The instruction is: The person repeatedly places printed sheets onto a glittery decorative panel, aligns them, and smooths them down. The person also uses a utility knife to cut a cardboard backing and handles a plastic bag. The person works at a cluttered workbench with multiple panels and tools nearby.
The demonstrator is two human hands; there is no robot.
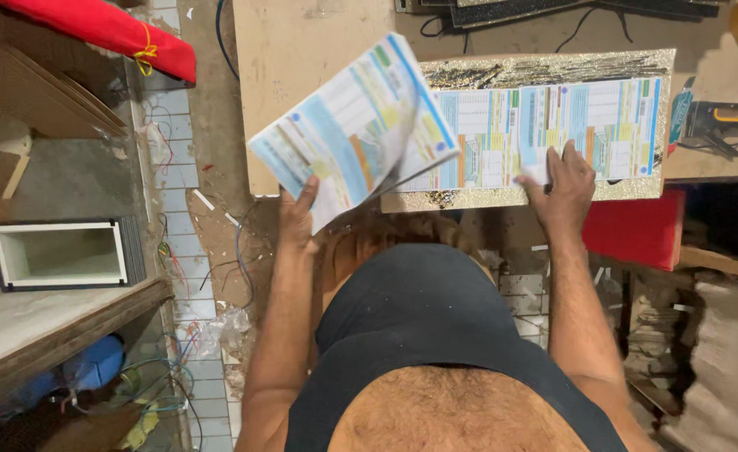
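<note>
My left hand [298, 219] has its fingers clamped on a printed sheet [356, 125] lifted at centre frame — my right hand [563, 186] presses, fingers spread, on sheets [545, 130] lying over the glittery board [545, 69].

- The left hand [298, 219] is raised in front of the body, forearm reaching forward, fingers closed in a pinch with the thumb pointing up.
- The right hand [566, 180] lies palm down, fingers spread and stretched forward, apparently pressing flat.
- Both forearms are bare; the elbows sit close beside the torso.
</note>
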